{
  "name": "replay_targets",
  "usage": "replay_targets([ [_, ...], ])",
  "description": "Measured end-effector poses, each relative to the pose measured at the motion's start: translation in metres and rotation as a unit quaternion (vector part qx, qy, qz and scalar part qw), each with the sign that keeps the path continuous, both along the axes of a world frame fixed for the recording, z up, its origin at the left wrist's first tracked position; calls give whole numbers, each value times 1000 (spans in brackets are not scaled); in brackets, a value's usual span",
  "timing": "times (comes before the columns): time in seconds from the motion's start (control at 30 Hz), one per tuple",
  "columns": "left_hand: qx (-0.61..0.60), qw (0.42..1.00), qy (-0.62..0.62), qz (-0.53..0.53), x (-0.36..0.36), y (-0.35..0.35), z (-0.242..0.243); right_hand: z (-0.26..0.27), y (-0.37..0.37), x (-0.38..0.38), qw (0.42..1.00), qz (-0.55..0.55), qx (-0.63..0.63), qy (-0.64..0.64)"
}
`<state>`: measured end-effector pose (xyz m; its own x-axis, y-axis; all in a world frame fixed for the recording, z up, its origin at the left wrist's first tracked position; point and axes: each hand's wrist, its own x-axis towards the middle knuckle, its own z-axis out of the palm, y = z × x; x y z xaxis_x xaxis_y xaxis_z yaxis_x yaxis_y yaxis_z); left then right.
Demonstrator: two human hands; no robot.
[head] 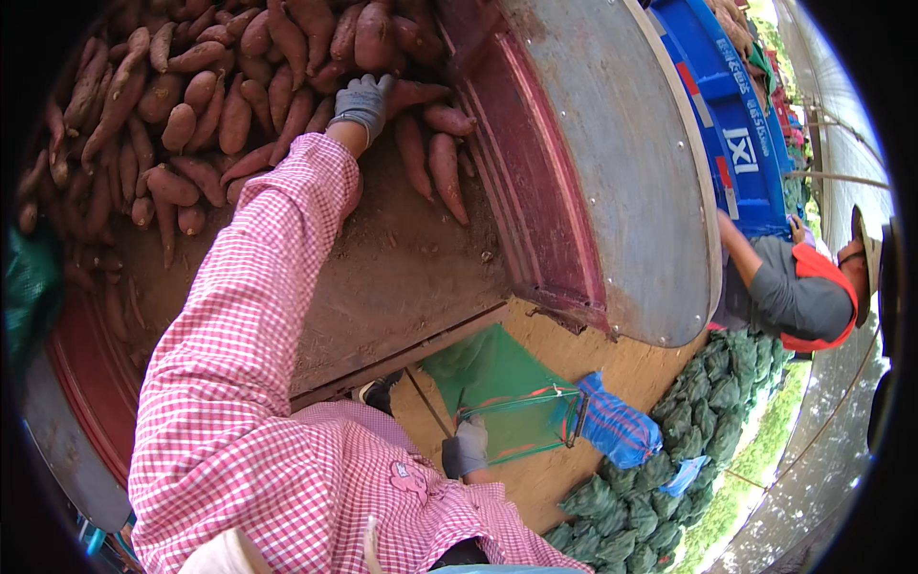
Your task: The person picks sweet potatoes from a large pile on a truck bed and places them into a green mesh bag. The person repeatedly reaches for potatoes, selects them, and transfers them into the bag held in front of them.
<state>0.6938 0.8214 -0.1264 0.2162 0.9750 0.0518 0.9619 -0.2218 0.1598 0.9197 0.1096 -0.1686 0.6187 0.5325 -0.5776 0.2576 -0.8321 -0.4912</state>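
My left hand [361, 106], in a grey work glove, reaches to the near edge of a heap of sweet potatoes [233, 118]. Its fingers bend over and touch the roots; a reddish sweet potato [416, 95] lies right by the thumb. Whether the fingers hold one is hidden. Lower down, my right hand [471, 439], also gloved, grips the edge of a green mesh bag [513, 387]. The bag's mouth is spread on a thin metal frame, with orange strips along its edges.
The sweet potatoes lie on a rusty truck bed [401, 287] with a red side wall [538, 172]. Filled green mesh sacks [631, 513] and a blue striped sack [620, 423] lie on the ground. A person in an orange vest [796, 287] stands by a blue truck [728, 107].
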Motion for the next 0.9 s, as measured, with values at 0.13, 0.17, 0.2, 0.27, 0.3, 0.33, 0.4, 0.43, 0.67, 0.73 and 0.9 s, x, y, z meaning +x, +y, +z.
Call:
replay_targets([
  [0.13,-30,996,-14,-85,-17,-46,7,-39,-18,3,996,-74,-19,47],
  [0.17,-26,995,-38,-83,-23,-71,11,-44,-18,3,999,-38,-4,27],
  [0.2,-56,995,-40,-73,-29,-95,16,-45,-16,2,999,29,-30,-12],
  [0.27,-64,992,-83,-75,-42,-143,28,-34,-6,2,982,127,-113,-78],
  [0.3,-128,985,-107,-50,-47,-159,35,-24,2,1,992,89,-77,-35],
  [0.33,-137,980,-137,-40,-51,-179,42,-11,12,1,990,123,-54,-33],
  [0.4,-136,968,-205,-47,-60,-234,57,32,29,3,901,388,-109,-162],
  [0.43,-202,948,-247,-10,-63,-260,64,52,42,0,923,348,-90,-139],
  [0.67,-417,787,-453,36,-14,-466,87,148,113,-38,940,-14,238,245],
  [0.73,-398,836,-370,-81,6,-507,92,146,126,-53,837,-98,393,368],
  [0.9,-352,823,-267,-357,34,-541,103,131,79,-40,748,-348,382,416],
])
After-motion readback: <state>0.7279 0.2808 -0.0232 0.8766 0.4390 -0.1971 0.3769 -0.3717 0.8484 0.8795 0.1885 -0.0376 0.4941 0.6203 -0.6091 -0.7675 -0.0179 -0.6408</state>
